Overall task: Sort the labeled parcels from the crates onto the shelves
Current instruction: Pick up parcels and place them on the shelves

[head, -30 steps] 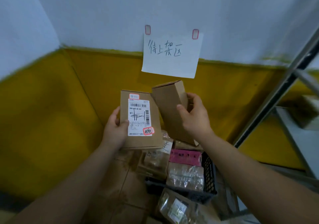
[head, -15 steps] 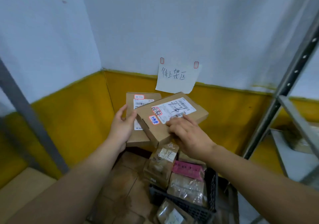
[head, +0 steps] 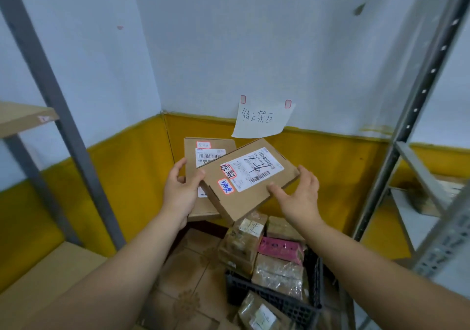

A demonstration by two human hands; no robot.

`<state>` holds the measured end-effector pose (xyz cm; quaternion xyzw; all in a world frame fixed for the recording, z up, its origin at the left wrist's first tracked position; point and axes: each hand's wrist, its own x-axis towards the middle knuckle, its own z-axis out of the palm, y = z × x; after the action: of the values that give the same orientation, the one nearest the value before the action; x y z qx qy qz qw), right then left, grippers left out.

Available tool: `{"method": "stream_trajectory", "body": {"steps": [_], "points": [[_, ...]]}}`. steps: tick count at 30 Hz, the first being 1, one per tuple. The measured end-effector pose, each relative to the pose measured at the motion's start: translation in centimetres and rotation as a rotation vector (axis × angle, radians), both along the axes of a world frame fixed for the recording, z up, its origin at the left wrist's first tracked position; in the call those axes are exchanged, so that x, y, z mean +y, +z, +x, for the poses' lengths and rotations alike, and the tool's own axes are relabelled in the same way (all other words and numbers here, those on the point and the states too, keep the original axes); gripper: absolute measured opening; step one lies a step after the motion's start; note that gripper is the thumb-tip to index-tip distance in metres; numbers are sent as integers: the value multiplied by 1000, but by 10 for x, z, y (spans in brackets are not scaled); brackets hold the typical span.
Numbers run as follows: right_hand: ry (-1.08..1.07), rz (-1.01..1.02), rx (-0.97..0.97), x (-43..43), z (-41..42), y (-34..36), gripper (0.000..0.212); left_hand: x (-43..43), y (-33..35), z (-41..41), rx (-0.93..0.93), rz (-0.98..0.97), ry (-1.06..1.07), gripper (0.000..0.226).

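The tilted front cardboard box [head: 250,177] covers most of the rear flat cardboard box's white label [head: 209,154]; the black plastic crate [head: 279,301] runs off the bottom edge; label print too small to read.

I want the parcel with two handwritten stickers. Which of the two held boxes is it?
The front box, tilted across both hands: red-ink and blue-ink stickers beside its label. The rear box shows one.

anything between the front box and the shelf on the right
Nothing visible blocks it. The front box, held by the left hand and right hand, has open air toward the right shelf, past its upright post. A parcel already lies on that shelf.
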<state>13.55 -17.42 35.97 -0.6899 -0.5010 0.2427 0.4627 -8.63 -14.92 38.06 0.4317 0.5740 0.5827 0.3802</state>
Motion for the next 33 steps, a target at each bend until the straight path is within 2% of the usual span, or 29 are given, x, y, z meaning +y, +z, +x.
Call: {"method": "stream_trajectory", "body": {"steps": [3, 5, 9, 12, 15, 20, 29, 33], "points": [[-49, -95, 516, -1, -15, 6, 99, -10, 3, -17, 25, 33, -60, 50], [-18, -121, 806, -12, -29, 9, 91, -15, 2, -25, 38, 68, -104, 49], [-69, -44, 920, -38, -45, -8, 67, -22, -8, -31, 47, 90, -230, 54], [-189, 66, 843, -67, -29, -8, 62, -25, -17, -29, 22, 64, -330, 54], [-322, 137, 725, -103, -1, 4, 66, -30, -19, -21, 16, 57, -427, 60], [-484, 148, 598, -162, 43, 21, 60, -57, -12, 20, 6, 22, -626, 62], [-646, 159, 401, -316, 156, 32, 57, -158, -7, 164, 92, 36, -904, 60], [-720, 122, 348, -406, 221, 37, 65, -221, -10, 247, 81, 23, -980, 58]]}}
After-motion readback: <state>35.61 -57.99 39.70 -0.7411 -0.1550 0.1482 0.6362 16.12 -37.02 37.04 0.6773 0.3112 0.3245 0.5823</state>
